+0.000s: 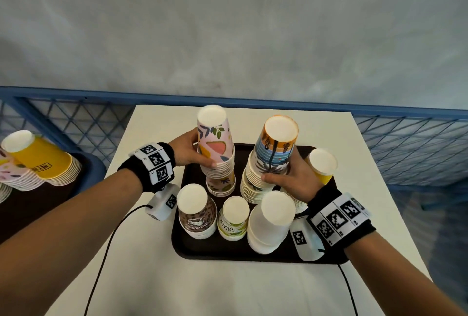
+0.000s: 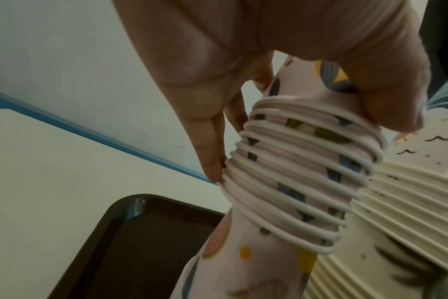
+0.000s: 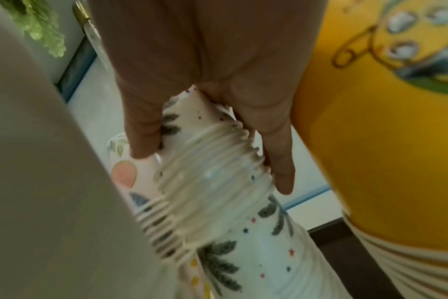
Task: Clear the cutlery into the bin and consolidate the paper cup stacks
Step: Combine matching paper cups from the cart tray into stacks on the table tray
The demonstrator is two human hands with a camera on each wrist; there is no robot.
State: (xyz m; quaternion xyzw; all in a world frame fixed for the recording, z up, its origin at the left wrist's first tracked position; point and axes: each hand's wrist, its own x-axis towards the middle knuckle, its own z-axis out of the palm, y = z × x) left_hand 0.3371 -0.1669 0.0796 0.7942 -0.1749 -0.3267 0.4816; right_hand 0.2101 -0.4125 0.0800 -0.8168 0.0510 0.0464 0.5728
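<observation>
On a dark tray [image 1: 192,252] stand several upside-down paper cup stacks. My left hand [image 1: 188,150] grips the upper part of the pink leaf-print stack [image 1: 215,143], its rims [image 2: 294,172] sitting over a lower pink stack [image 1: 221,184]. My right hand [image 1: 291,176] grips the upper part of the orange-and-blue palm stack [image 1: 276,148], whose rims [image 3: 212,182] sit above a lower palm-print stack [image 3: 256,252]. A yellow stack [image 1: 323,163] stands just right of that hand. In front are a brown stack [image 1: 197,212], a green-print stack [image 1: 234,217] and a plain white stack [image 1: 271,222]. No cutlery shows.
The tray lies on a white table [image 1: 228,290] with a blue mesh rail [image 1: 405,138] behind it. At the far left, more cup stacks, one yellow [image 1: 40,156], lie on a second dark tray [image 1: 38,201]. Wrist-camera cables trail over the table's front.
</observation>
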